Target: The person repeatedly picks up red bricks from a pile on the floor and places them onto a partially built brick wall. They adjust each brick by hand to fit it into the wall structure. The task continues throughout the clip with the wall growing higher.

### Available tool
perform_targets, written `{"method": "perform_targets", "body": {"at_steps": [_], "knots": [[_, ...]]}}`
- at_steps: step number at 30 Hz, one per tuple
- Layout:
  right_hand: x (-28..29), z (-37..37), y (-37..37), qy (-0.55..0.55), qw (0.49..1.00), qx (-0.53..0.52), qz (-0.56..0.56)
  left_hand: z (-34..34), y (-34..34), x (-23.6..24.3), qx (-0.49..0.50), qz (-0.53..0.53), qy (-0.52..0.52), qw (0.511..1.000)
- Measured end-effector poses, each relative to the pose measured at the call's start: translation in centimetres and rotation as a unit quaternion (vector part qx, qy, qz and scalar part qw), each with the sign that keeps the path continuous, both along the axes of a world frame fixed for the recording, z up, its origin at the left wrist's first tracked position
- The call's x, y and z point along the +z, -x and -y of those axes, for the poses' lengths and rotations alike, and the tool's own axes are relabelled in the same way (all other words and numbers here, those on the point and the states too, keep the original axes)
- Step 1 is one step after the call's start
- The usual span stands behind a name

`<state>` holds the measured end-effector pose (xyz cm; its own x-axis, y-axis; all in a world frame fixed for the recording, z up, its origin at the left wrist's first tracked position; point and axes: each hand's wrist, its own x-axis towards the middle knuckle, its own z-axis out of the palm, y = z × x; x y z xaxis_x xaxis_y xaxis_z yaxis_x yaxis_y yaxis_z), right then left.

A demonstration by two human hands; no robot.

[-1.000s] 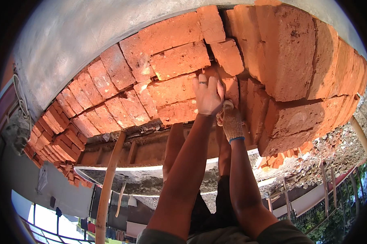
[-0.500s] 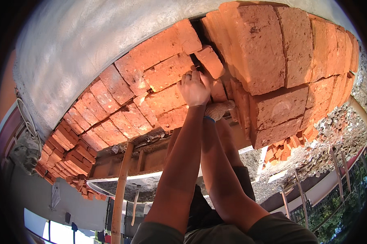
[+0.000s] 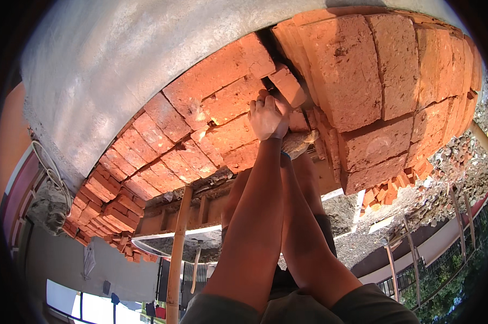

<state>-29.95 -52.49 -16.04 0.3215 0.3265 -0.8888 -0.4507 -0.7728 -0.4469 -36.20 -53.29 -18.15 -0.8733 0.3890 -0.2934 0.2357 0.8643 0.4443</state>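
Bare, with a ring on one finger, my left hand [image 3: 266, 117] rests in the row of red bricks [image 3: 228, 132], just below a short brick [image 3: 287, 86] beside the dark gap. Its fingers are curled; what lies under their tips is hidden. My right hand [image 3: 301, 139], in a knitted glove with a blue band at the wrist, is low against the bricks behind my left wrist, near a small brick [image 3: 298, 120]. My left arm hides much of it, so its grip is unclear. My forearms nearly touch.
A curved grey concrete surface [image 3: 119, 54] borders the bricks above. Larger stacked bricks [image 3: 338, 65] bulge on the right, a brick pile [image 3: 98, 210] sits left. A bamboo pole [image 3: 179, 248] rises beside my arms; rubble [image 3: 444, 162] and loose bricks [image 3: 390, 189] lie right.
Compared with a second ago, my right forearm has swung left behind my left one and the gloved hand has turned sideways, now largely covered. My left hand stays curled at the bricks. The view has shifted.
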Motion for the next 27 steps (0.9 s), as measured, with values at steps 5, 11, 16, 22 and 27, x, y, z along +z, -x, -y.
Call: {"method": "perform_targets", "body": {"at_steps": [5, 11, 16, 22, 27], "knots": [[0.9, 0.7, -1.4, 0.048, 0.988, 0.127, 0.077, -0.1, -0.1, -0.3, 0.042, 0.024, -0.021, 0.999], [12.4, 0.2, -2.6, -0.134, 0.738, 0.644, 0.151, 1.6, 0.7, -0.4, 0.134, 0.169, -0.261, 0.941], [10.5, -6.0, 10.1, -0.370, 0.414, 0.765, 0.325, 9.1, -0.6, 0.5, 0.214, 0.126, -0.253, 0.935], [5.7, -10.0, 20.0, -0.158, 0.156, 0.879, 0.422, 22.5, -6.0, 1.6, 0.191, 0.297, -0.145, 0.924], [6.2, -11.7, 21.4, -0.111, -0.018, 0.892, 0.438, 28.6, -8.8, 1.6, 0.190, 0.283, -0.092, 0.936]]}}
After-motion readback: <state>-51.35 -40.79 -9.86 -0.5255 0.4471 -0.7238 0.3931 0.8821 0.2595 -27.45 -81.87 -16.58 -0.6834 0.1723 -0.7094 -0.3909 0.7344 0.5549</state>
